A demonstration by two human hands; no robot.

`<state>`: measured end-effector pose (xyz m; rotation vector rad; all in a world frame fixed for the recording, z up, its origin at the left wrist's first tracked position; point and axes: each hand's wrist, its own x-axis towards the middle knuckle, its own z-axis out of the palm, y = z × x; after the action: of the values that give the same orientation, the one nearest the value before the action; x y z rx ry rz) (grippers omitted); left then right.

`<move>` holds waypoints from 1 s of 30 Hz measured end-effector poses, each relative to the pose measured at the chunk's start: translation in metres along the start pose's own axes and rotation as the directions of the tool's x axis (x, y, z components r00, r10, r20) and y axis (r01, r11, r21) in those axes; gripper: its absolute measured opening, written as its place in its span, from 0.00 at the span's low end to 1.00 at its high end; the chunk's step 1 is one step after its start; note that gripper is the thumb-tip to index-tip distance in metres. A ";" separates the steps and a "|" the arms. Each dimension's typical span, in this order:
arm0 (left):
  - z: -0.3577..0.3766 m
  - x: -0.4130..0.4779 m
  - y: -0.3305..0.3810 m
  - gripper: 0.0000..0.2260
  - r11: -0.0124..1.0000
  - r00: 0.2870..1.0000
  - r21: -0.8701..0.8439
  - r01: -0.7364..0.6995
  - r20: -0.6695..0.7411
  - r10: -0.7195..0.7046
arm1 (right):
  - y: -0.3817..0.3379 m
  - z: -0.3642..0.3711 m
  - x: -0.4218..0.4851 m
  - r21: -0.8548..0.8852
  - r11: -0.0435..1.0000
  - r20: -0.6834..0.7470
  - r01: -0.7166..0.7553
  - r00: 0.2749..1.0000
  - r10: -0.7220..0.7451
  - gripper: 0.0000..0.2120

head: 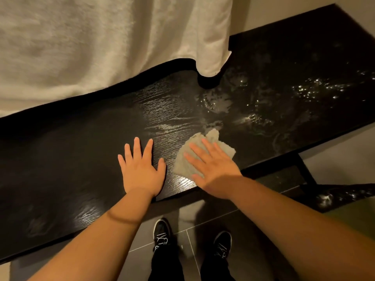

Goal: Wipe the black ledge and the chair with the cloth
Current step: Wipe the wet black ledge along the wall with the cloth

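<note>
A long black wood-grain ledge point(81, 151) runs across the view from lower left to upper right. Wet streaks and shining droplets cover its right half. A small grey cloth point(224, 147) lies on the ledge near the front edge. My right hand point(211, 169) presses flat on the cloth with straight, spread fingers. My left hand point(141, 167) rests flat on the bare ledge just left of the cloth, fingers spread. A dark chair part point(345, 195) with wet spots shows at the lower right, below the ledge.
A cream curtain point(101, 43) hangs behind the ledge, and its hem touches the ledge top near the middle. Grey floor tiles point(192, 240) and my two black shoes are below. A black leg or brace point(308, 173) stands under the ledge at the right.
</note>
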<state>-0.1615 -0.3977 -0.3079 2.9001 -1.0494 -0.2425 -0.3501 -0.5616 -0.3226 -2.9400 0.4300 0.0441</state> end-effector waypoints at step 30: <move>0.000 0.002 0.003 0.33 1.000 0.999 -0.002 0.002 -0.052 -0.002 | 0.008 -0.006 0.002 0.085 0.995 0.023 0.043 0.999 -0.046 0.33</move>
<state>-0.1619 -0.4010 -0.3075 2.8894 -1.0376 -0.1672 -0.3505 -0.5712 -0.3179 -2.8614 0.3537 0.0553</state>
